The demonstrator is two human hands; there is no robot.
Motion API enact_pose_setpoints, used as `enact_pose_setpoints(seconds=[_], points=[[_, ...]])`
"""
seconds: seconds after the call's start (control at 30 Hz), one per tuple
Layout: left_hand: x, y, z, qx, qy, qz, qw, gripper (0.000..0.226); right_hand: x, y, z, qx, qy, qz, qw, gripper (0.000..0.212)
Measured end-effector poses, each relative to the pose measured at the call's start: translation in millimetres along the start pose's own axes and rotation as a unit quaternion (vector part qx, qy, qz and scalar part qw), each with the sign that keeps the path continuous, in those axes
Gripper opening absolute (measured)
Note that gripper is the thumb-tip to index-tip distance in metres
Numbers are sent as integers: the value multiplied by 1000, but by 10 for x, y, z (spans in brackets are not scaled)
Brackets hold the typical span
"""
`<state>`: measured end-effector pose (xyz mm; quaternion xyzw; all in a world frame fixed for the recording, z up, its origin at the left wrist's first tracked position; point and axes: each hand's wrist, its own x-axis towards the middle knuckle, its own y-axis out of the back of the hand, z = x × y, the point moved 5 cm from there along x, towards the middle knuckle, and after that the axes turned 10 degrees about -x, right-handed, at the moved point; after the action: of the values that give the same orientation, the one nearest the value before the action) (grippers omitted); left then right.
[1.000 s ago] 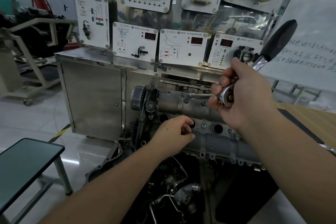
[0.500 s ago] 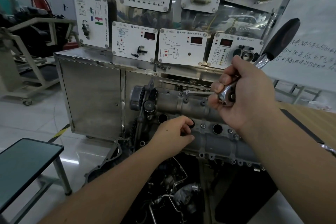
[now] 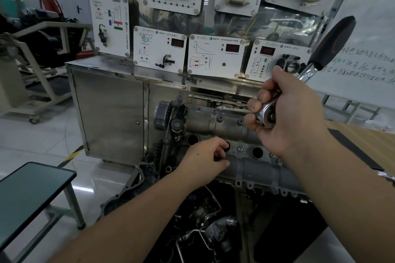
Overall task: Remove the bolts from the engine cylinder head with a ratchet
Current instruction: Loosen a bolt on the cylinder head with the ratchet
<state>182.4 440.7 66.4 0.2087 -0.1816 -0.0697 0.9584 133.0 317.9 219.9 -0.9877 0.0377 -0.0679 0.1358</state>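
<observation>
Partly hidden behind the right hand (image 3: 292, 113), the ratchet (image 3: 268, 111) shows only its chrome head between the curled fingers and, above the knuckles, a short run of shank ending in the black handle (image 3: 332, 42), which points up and to the right. Its fingers and thumb are clamped round the head. A thin extension bar (image 3: 234, 110) runs from the head leftward to the upper edge of the cylinder head (image 3: 213, 123); whether its tip sits on a bolt cannot be made out, since the end is small and blurred. The left hand (image 3: 203, 160) rests on the cylinder head's near face, fingers loosely curled over one round well, so what lies under the fingertips is hidden. One bolt (image 3: 240, 148) shows between that hand and the open well to its right. The head's right end is covered by the right forearm, and the dark engine parts below are too dim to tell apart. Behind stands a steel cabinet (image 3: 109, 113) with white instrument panels (image 3: 159, 49).

Against the frame half a second ago, the right hand and ratchet sit slightly higher, the handle a little more upright; the left hand has not shifted.
</observation>
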Motion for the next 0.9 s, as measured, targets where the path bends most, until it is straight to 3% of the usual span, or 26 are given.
enact_pose_setpoints(seconds=[0.9], points=[[-8, 12, 12, 5, -10, 1, 1000, 40, 18, -16, 32, -19, -3, 4, 1000, 37]])
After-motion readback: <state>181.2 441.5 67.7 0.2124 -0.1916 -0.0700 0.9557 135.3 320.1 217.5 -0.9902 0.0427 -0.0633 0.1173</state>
